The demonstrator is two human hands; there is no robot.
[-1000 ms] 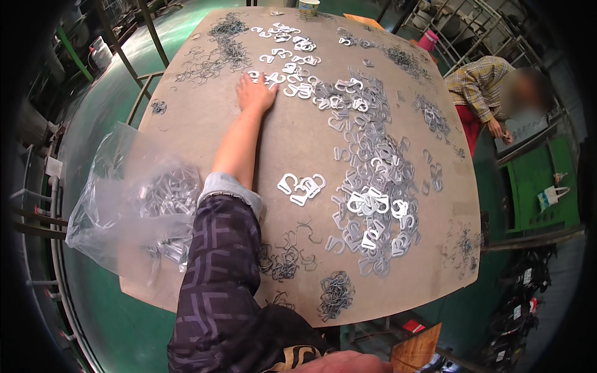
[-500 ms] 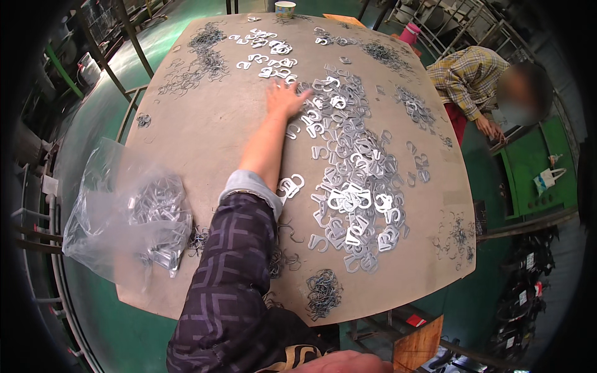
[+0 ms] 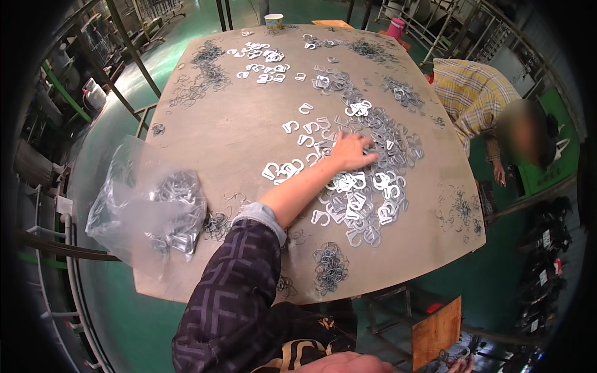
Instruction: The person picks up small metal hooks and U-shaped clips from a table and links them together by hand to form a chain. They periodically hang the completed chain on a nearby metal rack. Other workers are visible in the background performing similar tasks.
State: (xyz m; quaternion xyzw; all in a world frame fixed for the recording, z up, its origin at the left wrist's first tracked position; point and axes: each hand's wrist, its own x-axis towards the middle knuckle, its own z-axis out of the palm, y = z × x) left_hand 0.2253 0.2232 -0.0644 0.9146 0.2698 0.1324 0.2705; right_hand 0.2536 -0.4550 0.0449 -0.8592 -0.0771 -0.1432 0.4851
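Observation:
My left hand [image 3: 352, 152] lies palm down on a long heap of flat, silvery hook-shaped metal pieces [image 3: 356, 202]. Its fingers are stretched and somewhat apart, with their tips among the pieces; whatever lies under the palm is hidden. Several loose pieces [image 3: 291, 127] are scattered left of the heap, and more lie in a small group [image 3: 272, 56] towards the far edge. At the lower right rim, below the tabletop, a few fingers that seem to be my right hand [image 3: 463, 364] show beside something grey. Most of that hand is cut off.
Small piles of dark wire hooks [image 3: 331, 268] ring the brown table [image 3: 217, 143]. A clear plastic bag [image 3: 140, 217] of metal parts sits at the left edge, a paper cup [image 3: 273, 21] at the far edge. A person in a yellow checked shirt [image 3: 476, 93] bends beside the right edge.
My left hand has come nearer and to the right, from the heap's far left edge onto its middle. Several pieces now lie spread left of the heap. The person at right has bent lower.

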